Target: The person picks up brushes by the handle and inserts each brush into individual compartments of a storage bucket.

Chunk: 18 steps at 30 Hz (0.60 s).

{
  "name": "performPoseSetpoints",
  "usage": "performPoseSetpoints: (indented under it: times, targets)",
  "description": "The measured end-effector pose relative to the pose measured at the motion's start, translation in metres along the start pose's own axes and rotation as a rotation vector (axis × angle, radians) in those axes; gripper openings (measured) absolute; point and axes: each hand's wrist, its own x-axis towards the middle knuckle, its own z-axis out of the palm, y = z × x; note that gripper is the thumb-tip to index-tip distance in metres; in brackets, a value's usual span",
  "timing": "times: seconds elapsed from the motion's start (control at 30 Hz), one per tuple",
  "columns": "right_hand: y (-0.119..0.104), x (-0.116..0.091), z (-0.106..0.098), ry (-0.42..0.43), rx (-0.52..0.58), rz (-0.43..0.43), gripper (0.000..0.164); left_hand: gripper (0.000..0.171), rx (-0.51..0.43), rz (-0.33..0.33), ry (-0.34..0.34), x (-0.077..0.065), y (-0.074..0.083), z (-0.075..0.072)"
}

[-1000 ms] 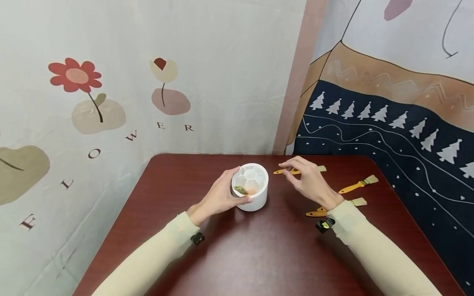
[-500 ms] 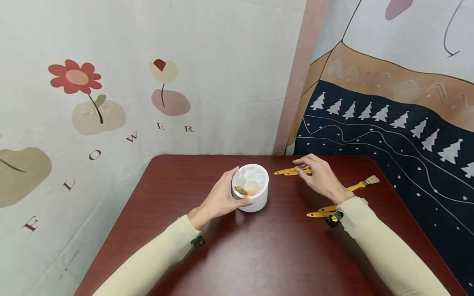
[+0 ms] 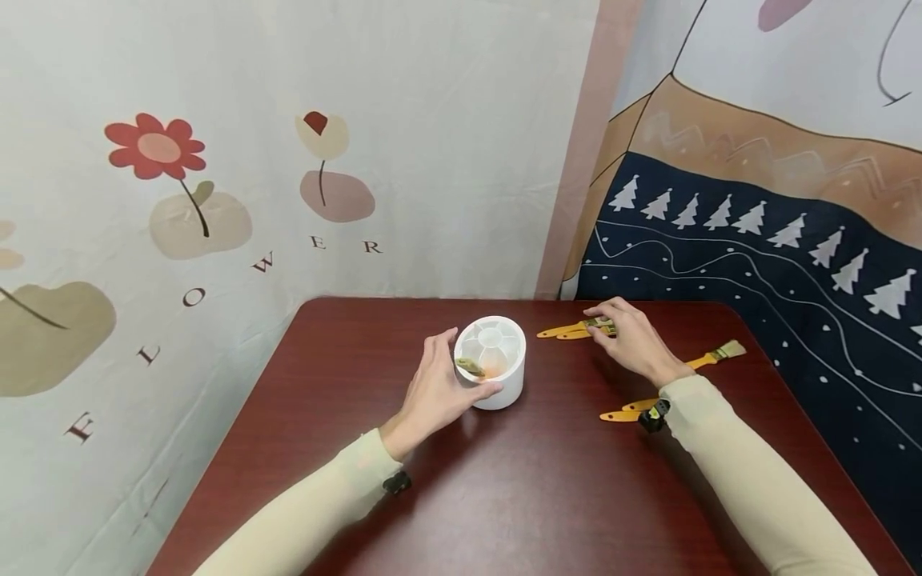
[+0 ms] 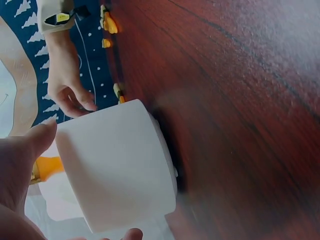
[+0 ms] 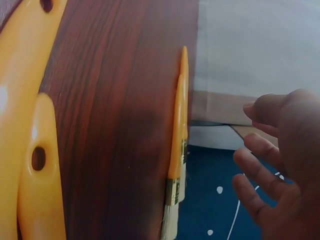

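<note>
My left hand (image 3: 435,392) grips a white round holder (image 3: 511,390) by its side, the thumb at the near rim. The holder has a slanted top and inner compartments. One brush (image 3: 471,367) stands in it with its bristles up; its yellow handle (image 4: 50,167) shows at the opening in the left wrist view. My right hand (image 3: 634,344) hovers over two yellow-handled paint brushes (image 3: 562,332) lying together at the back of the table. In the right wrist view its loosely bent fingers (image 5: 260,165) are apart from the brushes and hold nothing.
Another brush (image 3: 727,350) lies toward the table's right edge. Two more handles (image 3: 619,416) stick out from under the right wrist. A flower-printed cloth (image 3: 432,160) and a dark cloth with trees (image 3: 756,264) hang behind the dark red table (image 3: 504,496).
My right hand has moved right, away from the holder, uncovering the handles of the two back brushes. The left hand stays on the holder.
</note>
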Motion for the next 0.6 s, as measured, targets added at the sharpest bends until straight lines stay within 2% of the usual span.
performPoseSetpoints:
  times: [0.13, 0.6]
  targets:
    - [0.004, 0.002, 0.001, -0.037, -0.01, 0.028, 0.038, 0.116, 0.01, -0.032, 0.008, 0.0, 0.003, 0.002]
    - [0.015, 0.007, 0.006, -0.198, -0.082, 0.13, 0.046, 0.107, 0.012, -0.047, 0.0, 0.001, 0.003, 0.005]
